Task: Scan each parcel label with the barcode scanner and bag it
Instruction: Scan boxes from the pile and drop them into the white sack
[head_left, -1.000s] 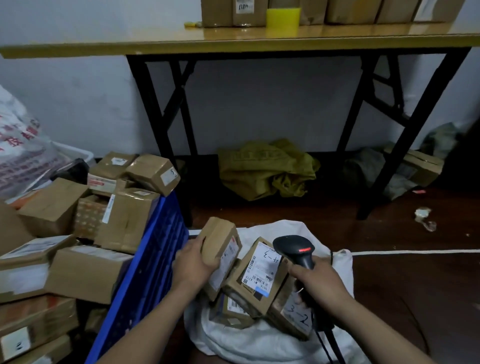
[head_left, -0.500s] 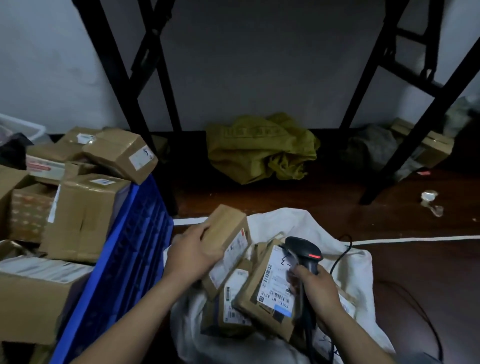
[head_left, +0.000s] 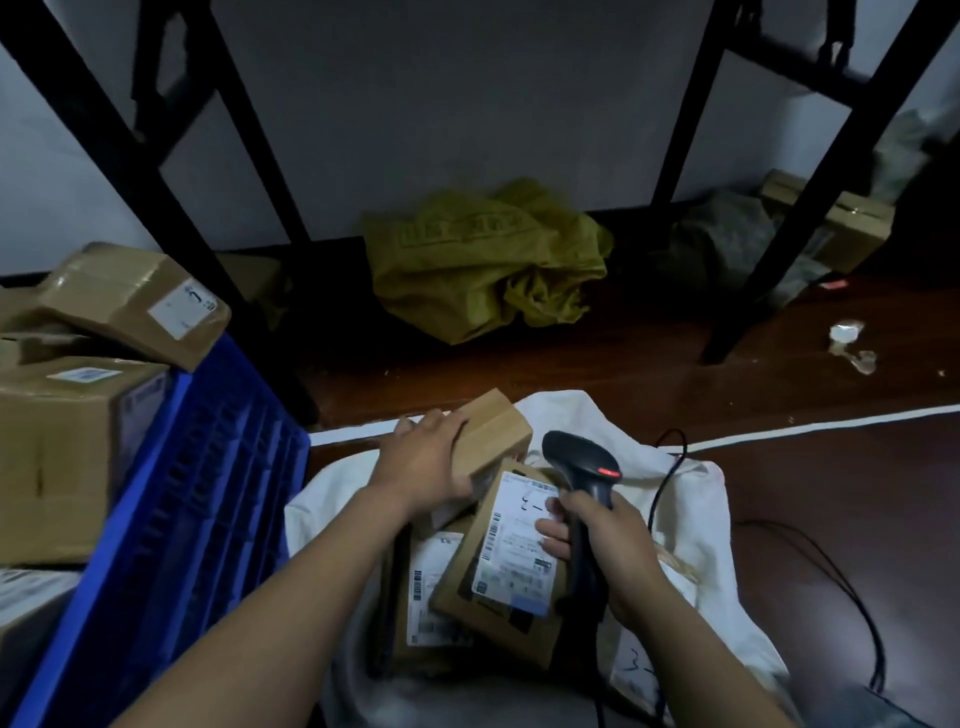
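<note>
Dark wooden floor (head_left: 649, 374) is seen below a grey wall, crossed by black table legs (head_left: 769, 249). A white bag (head_left: 696, 499) is spread open on it, and everything else is placed from that bag. Inside the bag brown parcels are piled. A labelled parcel (head_left: 514, 556) is tilted on top with its white label turned up, and a second parcel (head_left: 431, 597) is partly covered beside it.

Over the bag's far edge a small parcel (head_left: 491, 436) is gripped by the left hand (head_left: 421, 462), the fingers wrapped over its top. Over the bag's middle the scanner (head_left: 582, 462) is held upright by the right hand (head_left: 618, 540), the fingers closed round the handle. A red light is shown on the scanner's head.

A black cable (head_left: 831, 587) is trailed over the floor to the right of the bag. Against the bag's left side a blue crate (head_left: 208, 493) is heaped with boxes (head_left: 62, 447). Beyond the bag, by the wall, a yellow sack (head_left: 483, 260) is crumpled. A white line (head_left: 831, 423) is drawn on the floor from behind the bag to the right.
</note>
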